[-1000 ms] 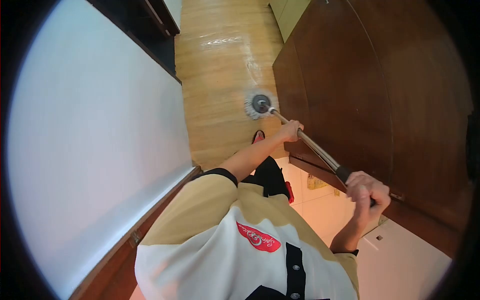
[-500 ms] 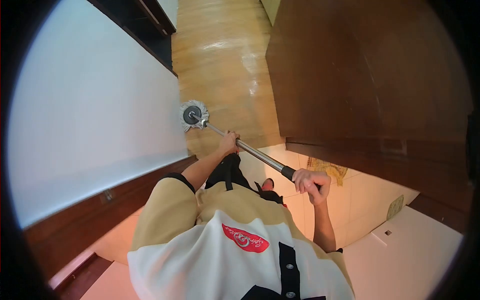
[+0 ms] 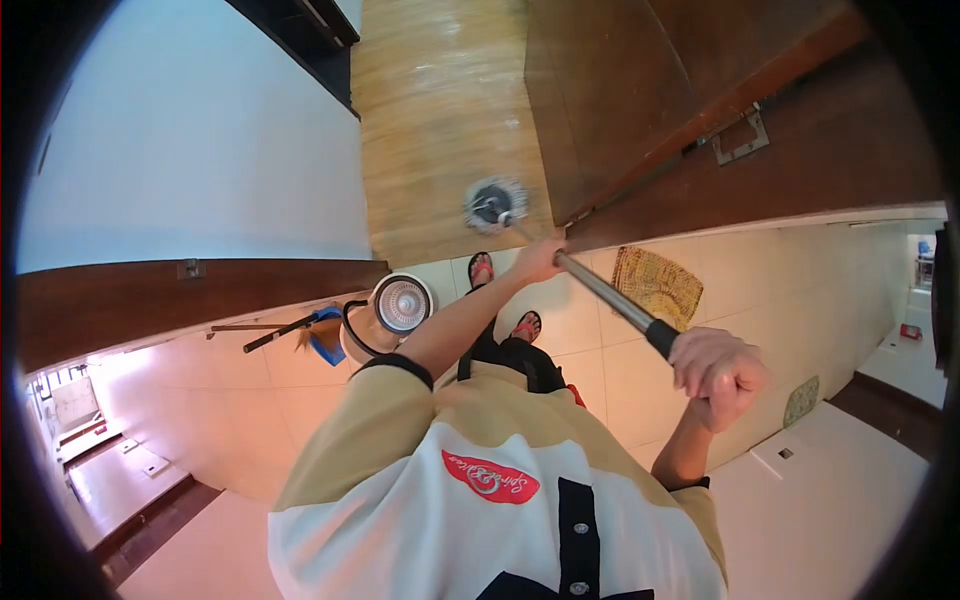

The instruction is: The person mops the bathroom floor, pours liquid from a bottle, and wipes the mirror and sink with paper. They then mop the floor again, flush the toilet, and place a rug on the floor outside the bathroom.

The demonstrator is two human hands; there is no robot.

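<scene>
A round mop (image 3: 494,204) with a grey disc and pale strands lies on the wood-look floor, slightly blurred. Its metal handle (image 3: 610,294) slants down to the right, toward my body. My left hand (image 3: 540,259) is closed around the lower part of the handle, not far above the mop head. At the dark grip on the upper end, my right hand (image 3: 718,375) is wrapped over the handle, hiding its tip.
A bucket with a metal spin basket (image 3: 403,303) stands at left on the tiles, beside a blue dustpan (image 3: 328,336). A woven mat (image 3: 655,287) lies at right. A white wall (image 3: 200,150) and brown door (image 3: 640,90) flank the wooden floor.
The mop head has swept right, from beside the white wall toward the brown door. Both hands have moved right with the handle. The bucket, dustpan and my sandalled feet now show.
</scene>
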